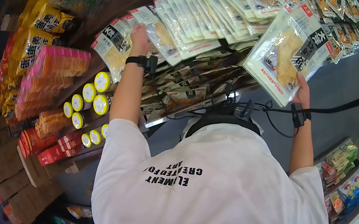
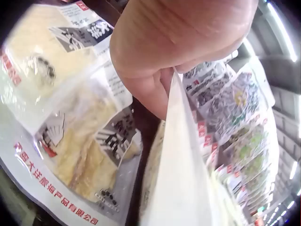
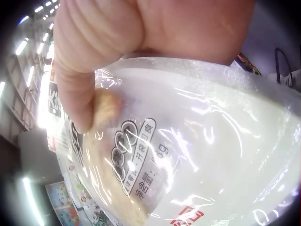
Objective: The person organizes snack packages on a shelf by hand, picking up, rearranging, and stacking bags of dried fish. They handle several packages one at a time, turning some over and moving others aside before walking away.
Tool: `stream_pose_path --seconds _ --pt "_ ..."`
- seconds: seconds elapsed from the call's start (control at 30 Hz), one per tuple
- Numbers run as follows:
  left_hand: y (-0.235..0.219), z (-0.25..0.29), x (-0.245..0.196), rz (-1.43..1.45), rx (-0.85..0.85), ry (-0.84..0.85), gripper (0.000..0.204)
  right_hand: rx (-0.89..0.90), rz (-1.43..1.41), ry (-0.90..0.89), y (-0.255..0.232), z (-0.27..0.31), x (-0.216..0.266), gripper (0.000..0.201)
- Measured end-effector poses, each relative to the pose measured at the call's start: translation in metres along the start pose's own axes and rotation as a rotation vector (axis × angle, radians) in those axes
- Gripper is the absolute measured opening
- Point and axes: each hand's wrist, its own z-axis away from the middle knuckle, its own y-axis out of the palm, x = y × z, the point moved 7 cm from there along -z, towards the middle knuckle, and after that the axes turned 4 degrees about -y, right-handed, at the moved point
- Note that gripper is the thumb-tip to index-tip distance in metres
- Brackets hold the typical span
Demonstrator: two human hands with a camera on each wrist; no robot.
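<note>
Packets [image 1: 196, 14] crowd the shelf [image 1: 161, 121], so a tug by the left hand [image 1: 140, 40], its thumb and finger tightly pinching a white packet [image 2: 181, 165] there, could drag neighbours askew. A slack grip could drop the large glossy packet [image 1: 286, 51] that the right hand [image 1: 303, 91] clamps by its edge (raised near the shelf's front, open floor [image 1: 341, 78] beyond).

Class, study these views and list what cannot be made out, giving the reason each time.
Head view: most fingers of the right grip, hidden behind the large packet it holds.
Head view: marks on the yellow-rimmed lids, too small to read.
Left wrist view: the lower end of the white packet in the left grip, cut off by the bottom edge.
Right wrist view: the red print, cut by the bottom edge.
</note>
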Motion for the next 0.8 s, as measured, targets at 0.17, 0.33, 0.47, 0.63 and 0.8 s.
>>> stream_pose_path --seconds 0.17,0.33,0.47,0.63,0.8 --pt "-0.058 0.033 -0.087 -0.116 0.004 0.252 0.019 0.187 0.287 0.109 0.037 -0.037 -0.006 0.046" --pt "-0.067 0.074 -0.123 0.129 0.192 0.269 0.021 0.447 0.31 0.236 0.111 -0.075 -0.041 0.041" --pt "-0.037 0.114 -0.108 0.3 0.384 0.118 0.023 0.429 0.325 0.214 0.204 -0.063 -0.089 0.033" --pt "-0.004 0.142 -0.079 0.593 0.602 -0.124 0.03 0.486 0.38 0.386 0.269 -0.04 -0.142 0.021" --pt "0.002 0.146 -0.053 0.678 0.678 -0.261 0.033 0.505 0.362 0.47 0.247 -0.039 -0.153 0.018"
